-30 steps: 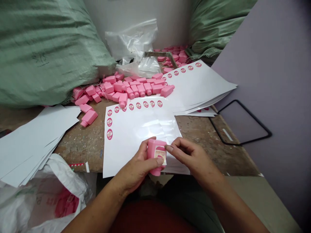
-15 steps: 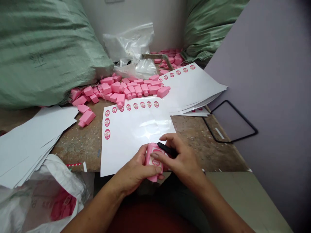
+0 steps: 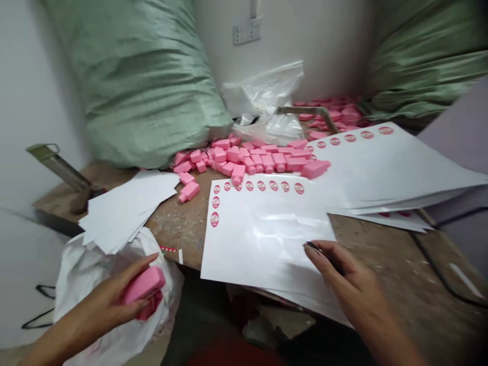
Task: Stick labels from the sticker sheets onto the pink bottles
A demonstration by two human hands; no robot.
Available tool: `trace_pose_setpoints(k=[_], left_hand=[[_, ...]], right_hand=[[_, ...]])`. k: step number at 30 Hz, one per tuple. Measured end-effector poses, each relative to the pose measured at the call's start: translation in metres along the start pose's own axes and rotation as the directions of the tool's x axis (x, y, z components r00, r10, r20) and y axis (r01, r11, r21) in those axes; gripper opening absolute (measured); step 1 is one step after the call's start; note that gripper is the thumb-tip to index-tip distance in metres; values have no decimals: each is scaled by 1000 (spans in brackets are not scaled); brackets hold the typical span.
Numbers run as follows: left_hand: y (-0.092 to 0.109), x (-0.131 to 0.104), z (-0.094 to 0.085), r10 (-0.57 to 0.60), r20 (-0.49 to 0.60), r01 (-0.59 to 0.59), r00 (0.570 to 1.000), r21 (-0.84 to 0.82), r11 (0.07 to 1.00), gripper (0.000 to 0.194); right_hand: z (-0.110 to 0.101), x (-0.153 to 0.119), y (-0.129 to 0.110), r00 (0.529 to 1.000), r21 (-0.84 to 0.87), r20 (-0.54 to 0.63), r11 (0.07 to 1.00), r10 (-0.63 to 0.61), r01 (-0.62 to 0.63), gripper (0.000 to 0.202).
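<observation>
My left hand [image 3: 114,300] is closed around a pink plastic bottle [image 3: 148,282], held above the mouth of a white plastic bag [image 3: 72,264]. Pink items show inside that bag, partly hidden by the hand. Over the front right part of a white sticker sheet [image 3: 244,254], my right hand [image 3: 343,274] grips a slim black tool [image 3: 314,247]; its kind cannot be made out. Round pink stickers [image 3: 215,202] line the sheet's left and far edges.
Behind the sheet lies a heap of pink bottles [image 3: 267,161]. More sticker sheets [image 3: 396,168] are stacked at right, and white sheets [image 3: 118,208] at left. Large green sacks [image 3: 152,91] and a clear plastic bag [image 3: 263,96] stand near the wall.
My left hand has carried the bottle left, from above the sheet's front edge to over the bag. My right hand has come away from the bottle with the black tool. The view has turned left.
</observation>
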State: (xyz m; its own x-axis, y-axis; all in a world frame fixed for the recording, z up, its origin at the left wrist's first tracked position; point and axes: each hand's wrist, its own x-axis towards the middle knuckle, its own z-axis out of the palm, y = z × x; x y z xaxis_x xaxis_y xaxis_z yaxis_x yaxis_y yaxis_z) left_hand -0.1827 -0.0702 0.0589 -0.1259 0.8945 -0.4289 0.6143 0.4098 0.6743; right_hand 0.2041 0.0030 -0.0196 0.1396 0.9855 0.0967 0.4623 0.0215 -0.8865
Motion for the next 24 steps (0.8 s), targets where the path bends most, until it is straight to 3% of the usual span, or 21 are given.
trace_pose_setpoints(k=[3, 7, 10, 13, 16, 20, 22, 24], left_hand=[[-5, 10, -18, 94, -171, -57, 981, 211, 976, 63], [22, 84, 0, 390, -233, -297, 891, 350, 889, 46], [44, 141, 21, 456, -263, -358, 850, 345, 867, 48], [60, 167, 40, 486, -281, -400, 827, 314, 861, 49], [63, 158, 55, 478, -258, -411, 839, 275, 869, 43], [49, 109, 67, 379, -225, -338, 898, 199, 920, 41], [39, 80, 72, 241, -165, -241, 956, 21, 970, 51], [33, 56, 78, 85, -13, -86, 996, -271, 959, 68]], right_hand=[[7, 2, 3, 998, -90, 39, 994, -58, 62, 35], [22, -8, 3, 962, -244, 181, 938, -204, 245, 31], [36, -24, 11, 859, -353, 296, 788, -418, 505, 24], [51, -38, 21, 739, -438, 367, 597, -565, 673, 39], [59, -45, 25, 709, -440, 354, 561, -609, 701, 37], [54, -46, 16, 733, -355, 271, 643, -623, 678, 32], [48, -49, 9, 724, -264, 270, 675, -634, 689, 33], [43, -54, 3, 686, -170, 324, 673, -652, 720, 33]])
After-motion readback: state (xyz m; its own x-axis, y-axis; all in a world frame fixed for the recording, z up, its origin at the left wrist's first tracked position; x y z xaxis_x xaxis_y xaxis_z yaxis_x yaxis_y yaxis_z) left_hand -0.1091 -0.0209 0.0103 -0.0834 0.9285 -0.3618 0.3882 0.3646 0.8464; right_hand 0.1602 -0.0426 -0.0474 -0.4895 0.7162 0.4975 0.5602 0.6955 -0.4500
